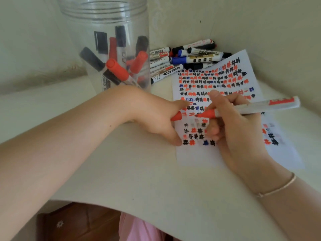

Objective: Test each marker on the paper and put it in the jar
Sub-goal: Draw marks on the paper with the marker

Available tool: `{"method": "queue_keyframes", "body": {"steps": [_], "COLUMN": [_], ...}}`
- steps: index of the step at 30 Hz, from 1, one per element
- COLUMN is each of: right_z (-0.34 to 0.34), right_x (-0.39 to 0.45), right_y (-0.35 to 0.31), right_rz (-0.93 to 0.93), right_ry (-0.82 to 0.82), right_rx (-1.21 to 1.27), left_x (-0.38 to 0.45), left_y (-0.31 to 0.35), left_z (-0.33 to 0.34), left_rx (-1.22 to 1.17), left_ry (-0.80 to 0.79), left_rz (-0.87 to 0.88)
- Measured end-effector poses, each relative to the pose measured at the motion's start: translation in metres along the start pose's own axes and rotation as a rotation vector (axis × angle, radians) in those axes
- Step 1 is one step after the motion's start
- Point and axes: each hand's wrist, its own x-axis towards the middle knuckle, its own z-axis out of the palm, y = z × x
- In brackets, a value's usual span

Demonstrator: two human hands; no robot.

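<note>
The right hand [231,126] gripped an uncapped red whiteboard marker [250,107], fingers curled round its barrel, with the red tip touching the paper [194,153] among rows of black, red and blue test marks. The marker's white barrel slanted up and away to the right, a red label near its far end. The left hand [156,117] rested on the left edge of the paper, its fingers curled round the marker's red cap [176,117], which poked out between thumb and forefinger just beside the marker's tip.

The paper lay on the pale table [139,171], right of centre, running from the near middle towards the far right. At the far left of the table stood a tall clear plastic jar [104,23], open at the top, holding a loose bundle of markers with black and red caps [118,68]. Between the jar and the far corner lay a pile of markers [187,58] with black, blue and red caps, some overlapping the far edge of the paper. A thin bracelet [278,186] circled the right wrist.
</note>
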Motion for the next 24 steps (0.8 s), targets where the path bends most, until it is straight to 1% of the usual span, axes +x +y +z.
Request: {"method": "queue_keyframes", "body": {"steps": [3,5,7,11,13,15,18,24], "right_z": [-0.003,-0.005,-0.007,-0.006,-0.005,-0.005,-0.006,-0.005], "right_x": [0.004,0.006,0.008,0.009,0.009,0.008,0.007,0.007], "right_y": [-0.003,-0.008,-0.011,-0.014,-0.015,-0.016,-0.017,-0.017], "right_rz": [0.094,0.114,0.082,-0.034,-0.080,-0.101,-0.088,-0.101], "right_ry": [-0.037,-0.037,-0.025,-0.046,-0.064,-0.071,-0.088,-0.111], "right_rx": [0.232,0.314,0.297,0.208,0.172,0.147,0.139,0.106], "left_x": [-0.006,-0.009,-0.012,-0.019,-0.021,-0.021,-0.019,-0.014], "left_y": [-0.004,-0.010,-0.014,-0.012,-0.008,-0.005,0.000,0.003], "left_z": [0.002,0.006,0.010,0.008,0.004,0.002,0.002,0.003], "left_rx": [-0.126,-0.213,-0.318,-0.423,-0.452,-0.459,-0.417,-0.400], "left_ry": [0.058,0.133,0.213,0.318,0.314,0.271,0.227,0.199], "left_rz": [0.034,0.057,0.082,0.155,0.183,0.187,0.191,0.190]}}
